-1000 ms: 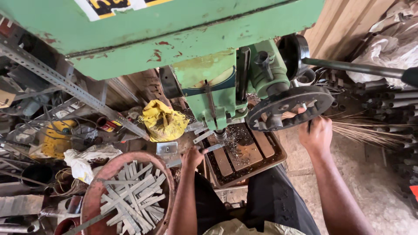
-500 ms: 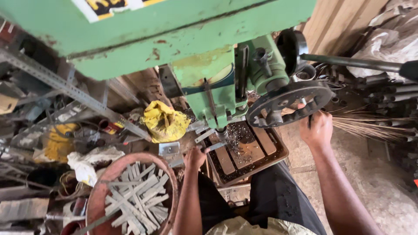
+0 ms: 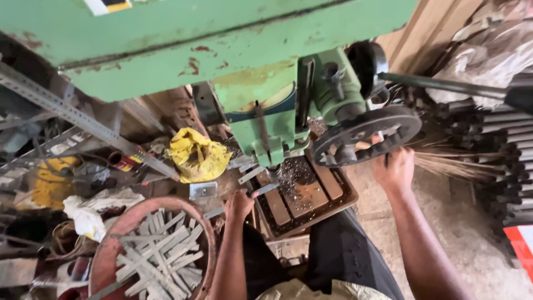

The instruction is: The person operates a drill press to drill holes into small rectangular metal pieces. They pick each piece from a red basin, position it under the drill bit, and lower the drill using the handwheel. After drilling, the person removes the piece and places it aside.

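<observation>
The metal strip [image 3: 265,189] lies on the drill press table [image 3: 338,208], under the spindle of the green drill press [image 3: 277,128], its near end pinched in the left hand [image 3: 239,204]. The right hand [image 3: 395,169] is closed around the rim of the black spoked handwheel [image 3: 366,136] on the machine's side. Metal shavings [image 3: 291,178] lie scattered in the table's recess. To the left, a round reddish basin [image 3: 111,244] holds a loose heap of grey metal strips [image 3: 158,255]. A crumpled yellow bag [image 3: 197,155] sits behind it, beside a perforated angle bar [image 3: 83,119].
</observation>
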